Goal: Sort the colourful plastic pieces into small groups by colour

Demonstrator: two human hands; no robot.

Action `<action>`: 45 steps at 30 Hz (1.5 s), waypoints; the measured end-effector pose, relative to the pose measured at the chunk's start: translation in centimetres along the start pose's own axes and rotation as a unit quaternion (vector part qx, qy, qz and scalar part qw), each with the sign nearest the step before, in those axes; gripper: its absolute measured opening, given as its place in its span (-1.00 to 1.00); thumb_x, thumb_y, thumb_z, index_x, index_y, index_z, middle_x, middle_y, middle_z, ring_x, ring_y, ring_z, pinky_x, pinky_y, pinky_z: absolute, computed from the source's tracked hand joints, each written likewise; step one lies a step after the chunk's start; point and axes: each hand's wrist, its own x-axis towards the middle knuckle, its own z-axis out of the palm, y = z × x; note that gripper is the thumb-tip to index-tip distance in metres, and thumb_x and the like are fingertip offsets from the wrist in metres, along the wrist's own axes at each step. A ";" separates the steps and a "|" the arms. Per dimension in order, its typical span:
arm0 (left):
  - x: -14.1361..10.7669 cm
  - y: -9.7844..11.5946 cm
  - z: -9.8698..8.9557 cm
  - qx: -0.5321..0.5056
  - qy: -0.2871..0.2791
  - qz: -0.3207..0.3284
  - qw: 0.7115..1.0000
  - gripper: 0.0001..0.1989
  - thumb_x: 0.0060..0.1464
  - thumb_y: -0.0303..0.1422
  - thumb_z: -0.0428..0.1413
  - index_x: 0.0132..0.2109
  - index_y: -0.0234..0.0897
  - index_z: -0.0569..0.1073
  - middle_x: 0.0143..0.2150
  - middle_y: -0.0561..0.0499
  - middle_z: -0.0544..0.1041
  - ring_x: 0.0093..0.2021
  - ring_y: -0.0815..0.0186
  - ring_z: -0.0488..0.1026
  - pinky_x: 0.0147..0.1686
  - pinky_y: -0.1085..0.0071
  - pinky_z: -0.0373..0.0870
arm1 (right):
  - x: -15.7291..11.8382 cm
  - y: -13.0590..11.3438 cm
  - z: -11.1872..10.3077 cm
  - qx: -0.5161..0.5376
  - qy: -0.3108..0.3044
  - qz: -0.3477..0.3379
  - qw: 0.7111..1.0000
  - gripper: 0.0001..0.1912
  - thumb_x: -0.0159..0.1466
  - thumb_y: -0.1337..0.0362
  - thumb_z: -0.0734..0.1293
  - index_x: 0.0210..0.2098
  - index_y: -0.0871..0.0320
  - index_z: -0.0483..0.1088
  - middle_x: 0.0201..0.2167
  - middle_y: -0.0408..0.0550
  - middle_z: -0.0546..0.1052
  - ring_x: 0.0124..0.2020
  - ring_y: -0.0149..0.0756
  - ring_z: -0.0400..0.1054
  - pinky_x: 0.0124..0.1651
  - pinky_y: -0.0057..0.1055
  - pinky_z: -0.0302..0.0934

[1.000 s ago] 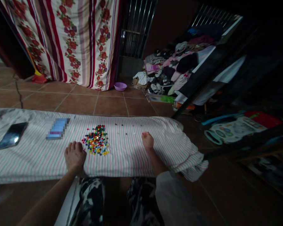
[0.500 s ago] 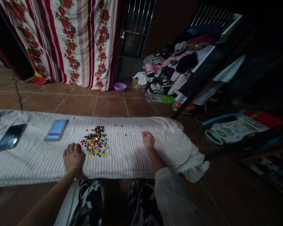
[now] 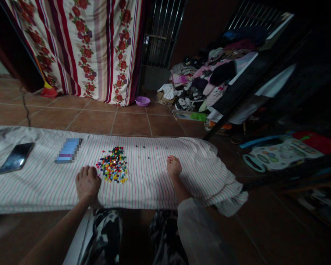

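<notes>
Left grip [image 3: 87,183] beside small colored pieces [image 3: 112,165]

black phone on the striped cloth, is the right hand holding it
No, the phone lies flat on the striped cloth at the far left, well apart from the right hand.

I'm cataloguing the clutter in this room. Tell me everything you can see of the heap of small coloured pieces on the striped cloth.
The heap of small coloured pieces is a loose, roughly oval mound of tiny plastic-looking pieces in blue, red, yellow, green, black and white, too small to tell their exact shape. It lies directly on the striped cloth, with the left hand close beside its left edge. Whether they touch cannot be told.
</notes>
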 end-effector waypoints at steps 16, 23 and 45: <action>-0.1 -0.4 0.4 -0.012 -0.012 -0.001 1.000 -0.69 0.11 -0.43 -0.06 -0.02 -0.34 0.43 0.19 -0.25 0.40 0.29 0.00 0.20 0.26 0.09 0.08 | -3.8 2.2 0.5 0.093 0.018 -0.190 0.977 -0.54 0.21 0.24 0.15 0.07 0.24 0.36 -0.03 0.23 0.42 0.05 -0.05 0.31 0.13 -0.07 0.24; 0.0 -1.0 1.6 -0.040 0.011 0.019 0.999 -0.64 0.13 -0.45 -0.11 0.01 -0.39 0.43 0.18 -0.30 0.42 0.29 -0.02 0.22 0.28 0.04 0.10 | -6.0 1.0 0.6 -0.006 0.013 -0.212 0.977 -0.62 0.26 0.29 0.14 -0.02 0.26 0.44 0.03 0.25 0.42 0.05 -0.02 0.27 0.11 -0.07 0.22; -2.2 -2.3 2.1 0.026 -0.119 0.102 0.987 -0.31 0.25 -0.06 -0.19 0.32 -0.50 0.21 0.41 -0.36 0.12 0.44 -0.03 -0.01 0.33 0.00 0.01 | -6.2 -0.2 -0.4 -0.011 0.015 -0.198 0.980 -0.63 0.26 0.32 0.16 -0.03 0.29 0.46 -0.01 0.21 0.48 0.02 -0.05 0.28 0.08 -0.17 0.14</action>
